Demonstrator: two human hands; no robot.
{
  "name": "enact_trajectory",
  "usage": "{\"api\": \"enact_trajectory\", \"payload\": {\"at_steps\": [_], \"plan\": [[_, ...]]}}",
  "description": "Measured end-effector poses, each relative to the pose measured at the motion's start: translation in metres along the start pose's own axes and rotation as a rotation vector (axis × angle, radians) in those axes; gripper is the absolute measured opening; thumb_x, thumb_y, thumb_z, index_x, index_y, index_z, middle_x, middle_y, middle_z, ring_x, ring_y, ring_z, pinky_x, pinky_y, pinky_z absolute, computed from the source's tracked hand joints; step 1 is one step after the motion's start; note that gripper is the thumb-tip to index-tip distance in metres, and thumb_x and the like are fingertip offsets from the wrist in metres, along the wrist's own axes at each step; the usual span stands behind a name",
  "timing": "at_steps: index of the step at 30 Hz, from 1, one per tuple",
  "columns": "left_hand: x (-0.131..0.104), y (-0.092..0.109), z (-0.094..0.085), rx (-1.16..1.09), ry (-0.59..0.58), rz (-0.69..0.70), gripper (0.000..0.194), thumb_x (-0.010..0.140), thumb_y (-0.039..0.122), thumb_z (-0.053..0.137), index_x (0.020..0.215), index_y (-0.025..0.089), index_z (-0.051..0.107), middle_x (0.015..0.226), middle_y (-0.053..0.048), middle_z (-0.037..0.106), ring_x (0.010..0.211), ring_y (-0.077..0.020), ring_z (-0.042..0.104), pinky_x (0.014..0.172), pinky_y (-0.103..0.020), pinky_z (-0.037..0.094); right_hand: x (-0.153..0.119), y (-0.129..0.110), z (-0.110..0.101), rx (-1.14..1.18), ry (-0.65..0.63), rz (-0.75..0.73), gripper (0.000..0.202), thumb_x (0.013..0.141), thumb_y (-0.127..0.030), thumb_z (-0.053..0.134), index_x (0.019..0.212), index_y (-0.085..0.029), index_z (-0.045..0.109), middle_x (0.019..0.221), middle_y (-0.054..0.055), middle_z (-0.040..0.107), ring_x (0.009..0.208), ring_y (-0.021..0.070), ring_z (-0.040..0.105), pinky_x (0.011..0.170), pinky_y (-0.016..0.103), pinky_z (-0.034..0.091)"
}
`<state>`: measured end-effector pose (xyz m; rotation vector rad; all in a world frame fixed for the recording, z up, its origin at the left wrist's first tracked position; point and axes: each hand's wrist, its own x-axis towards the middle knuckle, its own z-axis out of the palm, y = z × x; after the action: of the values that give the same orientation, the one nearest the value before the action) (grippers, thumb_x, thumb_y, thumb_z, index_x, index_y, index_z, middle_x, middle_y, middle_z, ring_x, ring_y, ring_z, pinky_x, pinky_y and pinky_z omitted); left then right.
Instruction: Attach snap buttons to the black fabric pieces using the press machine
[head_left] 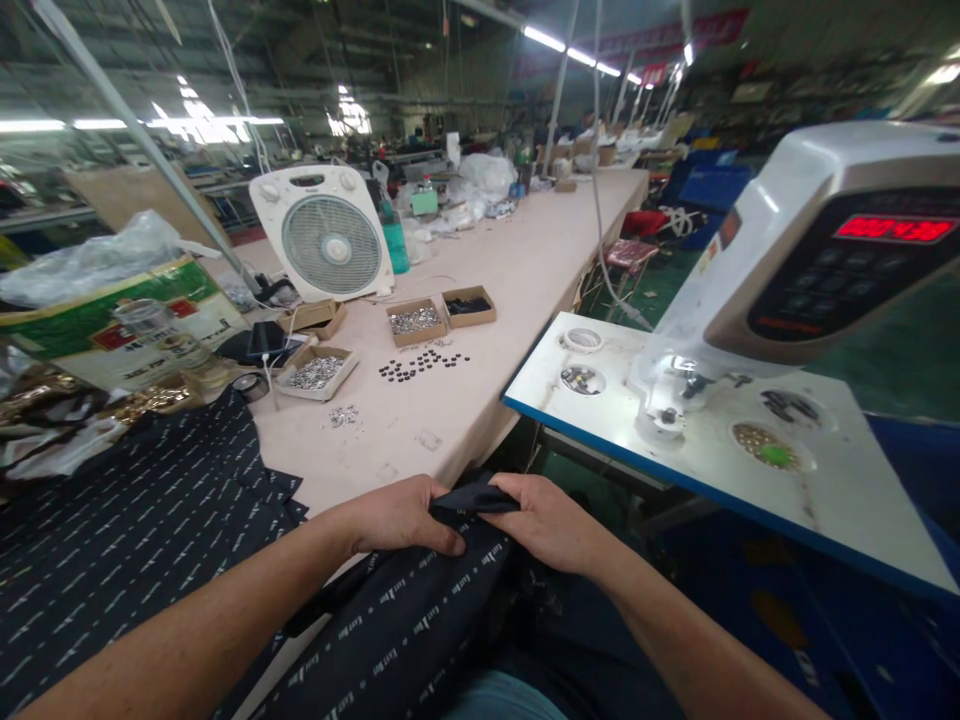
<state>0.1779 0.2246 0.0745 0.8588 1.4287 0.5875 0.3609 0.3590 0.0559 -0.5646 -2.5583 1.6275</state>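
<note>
My left hand is closed on the edge of a dark printed fabric, thumb on top. Close beside it, my right hand pinches the same folded edge. Between the two hands a short stretch of the fold shows, and the rest of the cloth hangs down over my lap. White lettering runs in rows across the cloth. More dark printed fabric lies on the table to the left. The fingertips under the cloth are hidden.
A snap-press machine with a red display stands at right on a white worktop. On the long table are a box fan, cardboard trays of metal parts, loose black snap pieces and a green-white carton.
</note>
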Motion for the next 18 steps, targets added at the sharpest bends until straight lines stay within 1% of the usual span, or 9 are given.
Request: {"api": "enact_trajectory", "payload": {"at_steps": [3, 6, 9, 12, 14, 15, 16, 18], "plan": [[0.003, -0.005, 0.002, -0.12, 0.021, 0.033, 0.019, 0.061, 0.022, 0.077, 0.078, 0.015, 0.074, 0.07, 0.005, 0.066, 0.065, -0.0117, 0.054, 0.066, -0.022, 0.043, -0.001, -0.002, -0.001, -0.009, 0.007, -0.005, 0.018, 0.092, -0.028, 0.058, 0.082, -0.017, 0.069, 0.079, 0.0, 0.069, 0.075, 0.0162, 0.062, 0.064, 0.024, 0.041], [0.007, -0.01, 0.004, -0.23, 0.019, 0.031, 0.025, 0.057, 0.021, 0.08, 0.081, 0.014, 0.076, 0.073, 0.003, 0.07, 0.065, -0.0124, 0.057, 0.069, -0.024, 0.044, 0.001, -0.003, -0.001, -0.003, 0.008, 0.007, 0.018, 0.092, -0.029, 0.059, 0.081, -0.018, 0.068, 0.079, 0.0, 0.068, 0.076, 0.0165, 0.063, 0.064, 0.023, 0.041], [0.014, -0.015, 0.006, -0.325, 0.026, 0.038, 0.031, 0.056, 0.023, 0.083, 0.085, 0.014, 0.077, 0.078, 0.0, 0.073, 0.069, -0.0136, 0.059, 0.074, -0.025, 0.044, 0.005, -0.001, -0.002, -0.009, 0.01, 0.037, 0.022, 0.093, -0.033, 0.059, 0.08, -0.018, 0.069, 0.078, 0.0, 0.069, 0.075, 0.0174, 0.062, 0.063, 0.024, 0.041], [0.026, -0.022, 0.008, -0.383, 0.044, 0.098, 0.031, 0.056, 0.025, 0.085, 0.084, 0.013, 0.077, 0.078, 0.0, 0.072, 0.07, -0.0132, 0.057, 0.076, -0.025, 0.043, 0.006, 0.002, -0.007, -0.022, 0.004, 0.078, 0.022, 0.091, -0.035, 0.061, 0.081, -0.017, 0.07, 0.078, 0.001, 0.07, 0.075, 0.0186, 0.063, 0.063, 0.025, 0.041], [0.037, -0.028, 0.011, -0.388, 0.071, 0.144, 0.027, 0.057, 0.025, 0.083, 0.08, 0.013, 0.075, 0.072, 0.002, 0.067, 0.066, -0.0113, 0.052, 0.07, -0.024, 0.039, 0.007, 0.003, -0.015, -0.02, -0.027, 0.091, 0.016, 0.086, -0.033, 0.067, 0.09, -0.018, 0.072, 0.084, 0.0, 0.072, 0.08, 0.02, 0.064, 0.066, 0.025, 0.044], [0.043, -0.032, 0.014, -0.381, 0.091, 0.156, 0.024, 0.058, 0.025, 0.082, 0.075, 0.012, 0.072, 0.068, 0.004, 0.063, 0.062, -0.01, 0.048, 0.065, -0.023, 0.035, 0.008, 0.002, -0.021, -0.015, -0.047, 0.087, 0.019, 0.083, -0.032, 0.07, 0.097, -0.02, 0.073, 0.09, 0.001, 0.073, 0.084, 0.0211, 0.066, 0.071, 0.026, 0.046], [0.05, -0.035, 0.016, -0.369, 0.104, 0.165, 0.021, 0.059, 0.025, 0.081, 0.07, 0.013, 0.068, 0.063, 0.005, 0.058, 0.058, -0.0087, 0.043, 0.06, -0.022, 0.03, 0.009, 0.0, -0.027, -0.008, -0.063, 0.08, 0.028, 0.08, -0.032, 0.073, 0.106, -0.021, 0.073, 0.097, 0.001, 0.074, 0.09, 0.0223, 0.066, 0.077, 0.028, 0.047], [0.061, -0.042, 0.023, -0.337, 0.109, 0.2, 0.022, 0.062, 0.025, 0.076, 0.062, 0.015, 0.056, 0.058, 0.007, 0.047, 0.054, -0.0073, 0.035, 0.054, -0.023, 0.023, 0.018, -0.005, -0.04, 0.006, -0.068, 0.066, 0.045, 0.079, -0.037, 0.077, 0.121, -0.023, 0.069, 0.111, 0.003, 0.073, 0.102, 0.0246, 0.065, 0.089, 0.032, 0.048]]}}
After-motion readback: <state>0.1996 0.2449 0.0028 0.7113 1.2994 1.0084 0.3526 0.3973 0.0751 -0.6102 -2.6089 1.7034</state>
